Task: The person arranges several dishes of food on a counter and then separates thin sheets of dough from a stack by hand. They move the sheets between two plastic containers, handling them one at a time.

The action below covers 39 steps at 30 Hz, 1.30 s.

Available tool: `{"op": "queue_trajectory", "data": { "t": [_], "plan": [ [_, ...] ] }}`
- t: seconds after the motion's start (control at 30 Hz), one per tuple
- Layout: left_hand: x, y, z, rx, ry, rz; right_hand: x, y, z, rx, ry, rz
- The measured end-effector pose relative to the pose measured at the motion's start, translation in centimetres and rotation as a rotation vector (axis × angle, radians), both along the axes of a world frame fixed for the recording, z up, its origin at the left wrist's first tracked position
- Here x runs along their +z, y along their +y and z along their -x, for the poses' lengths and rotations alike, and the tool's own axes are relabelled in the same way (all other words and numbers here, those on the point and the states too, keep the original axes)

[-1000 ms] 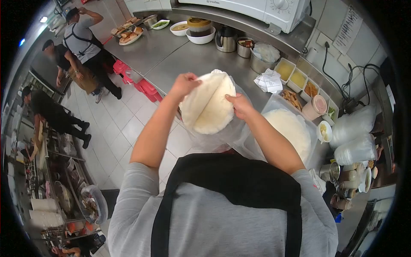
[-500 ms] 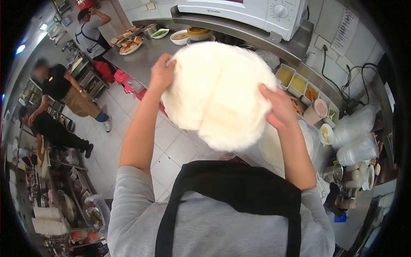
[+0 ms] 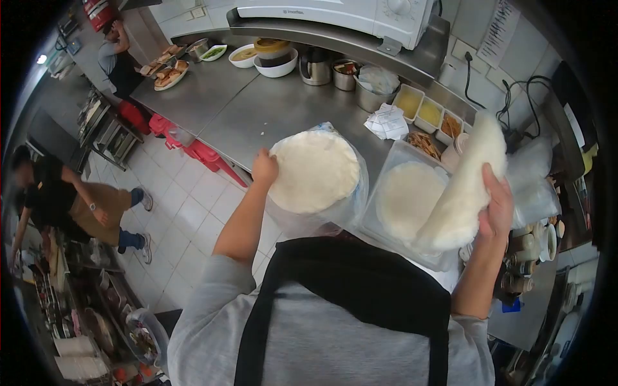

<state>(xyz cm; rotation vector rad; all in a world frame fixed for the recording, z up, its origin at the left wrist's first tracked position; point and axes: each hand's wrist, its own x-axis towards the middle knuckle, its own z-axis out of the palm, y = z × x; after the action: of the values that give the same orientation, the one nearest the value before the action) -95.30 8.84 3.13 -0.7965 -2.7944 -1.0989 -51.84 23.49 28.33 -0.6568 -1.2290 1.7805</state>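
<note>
My right hand (image 3: 497, 204) grips a large, soft white flatbread (image 3: 468, 183), which hangs tilted and seen nearly edge-on. Below it, more round flatbread (image 3: 412, 199) lies in a clear plastic container (image 3: 371, 222), partly covered by the raised piece. My left hand (image 3: 264, 168) is closed at the left edge of another round flatbread (image 3: 314, 171). This one lies face up at the mouth of a clear plastic bag (image 3: 362, 174), near the counter's front edge.
Behind are a steel counter (image 3: 238, 116), white bowls (image 3: 283, 67), a metal jug (image 3: 315, 67) and a white oven (image 3: 322, 16). Crumpled paper slips (image 3: 387, 122) lie by tubs of fillings (image 3: 428, 114). Co-workers stand at left, one in a brown apron (image 3: 106, 209).
The flatbread that both hands held up in front has swung right and down in my right hand. My left hand has let go of it and lowered to the flatbread at the bag.
</note>
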Motion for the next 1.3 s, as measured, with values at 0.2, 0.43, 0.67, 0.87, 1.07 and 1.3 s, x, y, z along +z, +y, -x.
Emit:
{"op": "queue_trajectory", "data": {
  "t": [0.2,0.43,0.67,0.87,1.07,1.3],
  "plan": [
    [5.6,-2.5,-2.3,-0.068,0.293,-0.263,-2.4,-1.8,8.3,0.322,0.111,0.160],
    [11.8,-7.8,-2.1,-0.016,0.200,-0.409,-13.2,-4.7,18.1,0.318,0.239,0.510],
    [6.6,-3.8,-9.4,-0.662,-0.264,-0.316,-22.3,-5.2,19.0,0.188,0.022,0.918],
    [5.4,-1.3,-13.6,-0.707,-0.080,-0.135,-23.6,-4.7,17.8,0.353,0.129,0.811],
    [2.3,-0.5,-12.1,-0.572,-0.567,-0.231,-24.1,-5.3,17.9,0.329,0.107,0.725],
    [2.6,-1.0,-11.6,-0.621,-0.996,-0.377,-22.8,-6.6,18.3,0.147,-0.029,0.505]
  ]
}}
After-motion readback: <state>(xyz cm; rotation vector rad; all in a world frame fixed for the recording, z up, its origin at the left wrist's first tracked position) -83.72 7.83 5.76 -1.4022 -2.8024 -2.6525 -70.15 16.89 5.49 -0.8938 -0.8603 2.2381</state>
